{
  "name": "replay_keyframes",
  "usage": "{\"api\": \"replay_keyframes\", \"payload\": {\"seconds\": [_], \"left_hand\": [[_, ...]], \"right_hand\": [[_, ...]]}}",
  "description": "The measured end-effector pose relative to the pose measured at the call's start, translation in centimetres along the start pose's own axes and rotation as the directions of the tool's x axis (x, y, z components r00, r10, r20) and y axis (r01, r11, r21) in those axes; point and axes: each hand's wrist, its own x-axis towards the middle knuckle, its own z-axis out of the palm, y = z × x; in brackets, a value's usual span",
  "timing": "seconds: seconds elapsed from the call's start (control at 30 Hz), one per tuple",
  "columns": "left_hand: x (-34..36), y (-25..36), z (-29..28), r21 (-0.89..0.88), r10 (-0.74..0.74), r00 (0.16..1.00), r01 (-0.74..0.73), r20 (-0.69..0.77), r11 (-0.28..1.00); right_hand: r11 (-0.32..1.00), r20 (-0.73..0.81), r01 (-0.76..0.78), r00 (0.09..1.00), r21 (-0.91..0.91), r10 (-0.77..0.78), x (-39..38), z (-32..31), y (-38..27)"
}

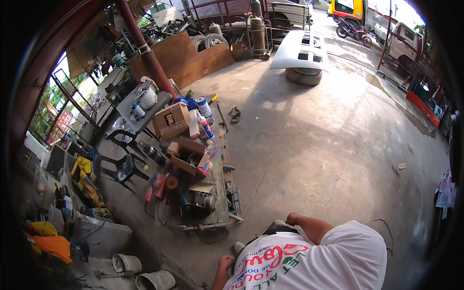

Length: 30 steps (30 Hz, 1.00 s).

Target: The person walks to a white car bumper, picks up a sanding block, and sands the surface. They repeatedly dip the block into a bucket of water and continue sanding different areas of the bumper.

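My left hand [225, 262] hangs low beside my body, its fingers curled in and nothing showing in them. On the other side, my right hand [293, 218] hangs over the concrete floor, also loosely closed, with no object visible in it. Neither hand touches anything that I can make out. Nearest to them is a low, cluttered workbench [221, 205] at the left. It bears an open cardboard box [187, 155], a second carton [172, 121], a blue-and-red cartridge tube [206, 126], a spray can [203, 107] and a dark power tool [183, 203].
A white vehicle panel [299, 50] rests on stacked tires [303, 76] at the far side. Dark plastic chairs [121, 169] and a grey table [130, 104] stand left beside a red post [150, 58]. Buckets [155, 280] sit at lower left. A motorcycle [354, 33] is parked outside.
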Motion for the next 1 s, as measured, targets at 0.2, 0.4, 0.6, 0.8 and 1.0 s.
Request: {"api": "replay_keyframes", "payload": {"seconds": [0.2,0.4,0.6,0.8,1.0], "left_hand": [[0.0,-1.9,1.7,-0.034,0.048,0.996,-0.050,-0.071,0.998],[-0.1,-1.3,2.2,-0.166,-0.087,0.995,0.078,-0.047,0.983],[-3.1,-4.2,3.4,-0.261,-0.146,0.968,0.091,-0.202,0.961],[-7.4,-9.5,8.0,-0.371,-0.268,0.930,0.162,-0.253,0.914],[-9.4,-16.4,7.5,-0.550,-0.427,0.864,0.226,-0.269,0.804]], "right_hand": [[0.994,0.037,0.039,0.999,-0.104,-0.035,1.2,-1.0,-0.8],[0.997,0.085,-0.074,0.993,-0.031,0.077,2.8,-1.9,-0.4],[0.995,0.207,-0.079,0.976,0.065,0.064,2.6,0.1,-3.3],[0.984,0.280,0.100,0.958,-0.146,-0.056,4.3,-0.5,-9.7],[0.957,0.244,0.166,0.964,-0.239,-0.107,5.5,0.2,-19.0]]}}
